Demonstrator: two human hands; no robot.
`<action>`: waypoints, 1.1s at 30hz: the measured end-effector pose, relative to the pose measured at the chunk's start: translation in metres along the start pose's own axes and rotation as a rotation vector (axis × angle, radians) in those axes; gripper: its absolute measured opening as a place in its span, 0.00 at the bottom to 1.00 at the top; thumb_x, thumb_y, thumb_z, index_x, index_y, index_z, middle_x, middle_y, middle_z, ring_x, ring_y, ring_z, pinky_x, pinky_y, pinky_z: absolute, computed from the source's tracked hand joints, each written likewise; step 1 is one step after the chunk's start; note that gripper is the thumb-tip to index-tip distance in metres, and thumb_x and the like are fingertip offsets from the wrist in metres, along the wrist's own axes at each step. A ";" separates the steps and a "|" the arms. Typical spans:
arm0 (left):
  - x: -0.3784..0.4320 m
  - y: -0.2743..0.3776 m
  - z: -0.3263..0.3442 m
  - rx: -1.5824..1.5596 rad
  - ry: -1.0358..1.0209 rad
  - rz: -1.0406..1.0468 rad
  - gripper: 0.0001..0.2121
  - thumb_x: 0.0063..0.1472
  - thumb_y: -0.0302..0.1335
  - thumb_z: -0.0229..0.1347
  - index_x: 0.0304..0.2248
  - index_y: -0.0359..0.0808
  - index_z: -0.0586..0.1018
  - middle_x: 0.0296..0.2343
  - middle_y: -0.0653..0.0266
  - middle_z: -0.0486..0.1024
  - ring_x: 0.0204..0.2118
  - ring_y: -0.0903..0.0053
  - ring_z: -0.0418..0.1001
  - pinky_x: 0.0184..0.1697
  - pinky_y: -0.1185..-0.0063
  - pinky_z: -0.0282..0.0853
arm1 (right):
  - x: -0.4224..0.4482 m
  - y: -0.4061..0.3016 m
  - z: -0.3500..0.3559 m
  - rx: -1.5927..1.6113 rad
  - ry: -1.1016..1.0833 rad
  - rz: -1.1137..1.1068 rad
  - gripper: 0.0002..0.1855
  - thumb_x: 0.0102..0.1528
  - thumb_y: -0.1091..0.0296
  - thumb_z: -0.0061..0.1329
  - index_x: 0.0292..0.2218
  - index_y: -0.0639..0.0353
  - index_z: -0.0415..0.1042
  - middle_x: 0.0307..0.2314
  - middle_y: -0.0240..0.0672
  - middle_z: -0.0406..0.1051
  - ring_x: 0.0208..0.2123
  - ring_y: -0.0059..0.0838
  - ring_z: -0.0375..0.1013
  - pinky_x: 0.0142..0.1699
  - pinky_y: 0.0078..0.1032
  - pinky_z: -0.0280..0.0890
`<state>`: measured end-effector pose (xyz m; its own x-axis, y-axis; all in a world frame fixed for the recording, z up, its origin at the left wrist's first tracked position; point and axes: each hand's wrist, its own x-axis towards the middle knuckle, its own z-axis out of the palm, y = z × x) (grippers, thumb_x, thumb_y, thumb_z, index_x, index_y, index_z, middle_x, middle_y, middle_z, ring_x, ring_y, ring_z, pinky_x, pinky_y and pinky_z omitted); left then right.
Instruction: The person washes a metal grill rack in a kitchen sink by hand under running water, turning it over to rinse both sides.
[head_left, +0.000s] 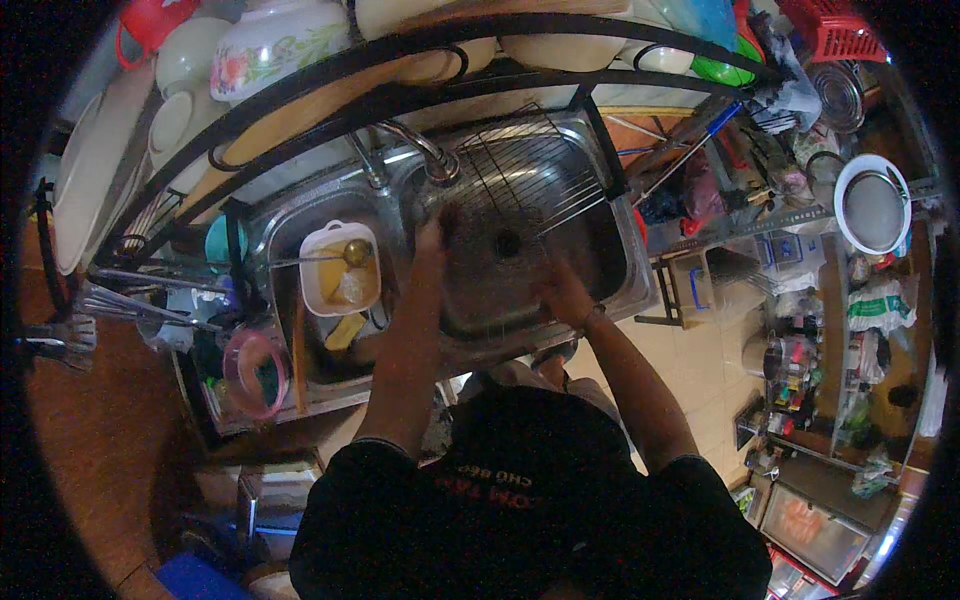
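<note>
Both hands reach into the right basin of a stainless steel double sink (637, 289). My left hand (435, 225) is dim and blurred below the curved faucet (442, 165), at the basin's left side. My right hand (562, 289) is over the basin's near right part, its fingers blurred. A wire rack (517, 169) leans in the far part of this basin, beyond both hands. I cannot tell whether either hand touches it. Between the hands the dark drain (508, 242) shows in the basin floor.
The left basin holds a white plastic tub (306, 281) with yellowish liquid and a metal ball-shaped item (357, 253); a yellow sponge (346, 331) lies below. A pink bowl (255, 373) stands at left. A black dish rack (330, 71) with bowls spans overhead. A white-rimmed strainer (874, 206) is at right.
</note>
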<state>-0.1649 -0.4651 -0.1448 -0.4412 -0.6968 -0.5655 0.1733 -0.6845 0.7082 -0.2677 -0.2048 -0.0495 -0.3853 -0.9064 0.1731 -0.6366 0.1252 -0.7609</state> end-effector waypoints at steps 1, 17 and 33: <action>0.002 0.001 0.000 0.089 0.056 -0.007 0.17 0.56 0.38 0.48 0.38 0.32 0.71 0.32 0.57 0.72 0.35 0.69 0.71 0.40 0.74 0.67 | 0.004 -0.004 -0.003 0.080 -0.011 0.077 0.23 0.48 0.69 0.43 0.46 0.61 0.55 0.19 0.34 0.64 0.23 0.28 0.67 0.31 0.27 0.63; 0.005 -0.060 0.085 0.552 -0.076 0.451 0.32 0.53 0.54 0.41 0.53 0.44 0.55 0.54 0.53 0.46 0.56 0.58 0.43 0.56 0.62 0.39 | -0.002 -0.028 -0.021 0.135 -0.016 0.367 0.20 0.47 0.72 0.40 0.44 0.56 0.55 0.22 0.48 0.68 0.26 0.48 0.68 0.29 0.41 0.61; 0.091 -0.001 -0.011 -0.397 -0.494 -0.069 0.20 0.55 0.43 0.43 0.44 0.40 0.66 0.42 0.59 0.65 0.44 0.66 0.62 0.47 0.73 0.57 | -0.129 0.012 -0.162 0.722 0.119 0.589 0.21 0.53 0.68 0.41 0.49 0.55 0.56 0.14 0.29 0.60 0.13 0.19 0.60 0.17 0.17 0.55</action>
<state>-0.1954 -0.5305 -0.2013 -0.8007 -0.5320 -0.2755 0.4012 -0.8177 0.4128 -0.3342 -0.0213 0.0200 -0.6045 -0.7246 -0.3310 0.2360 0.2340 -0.9432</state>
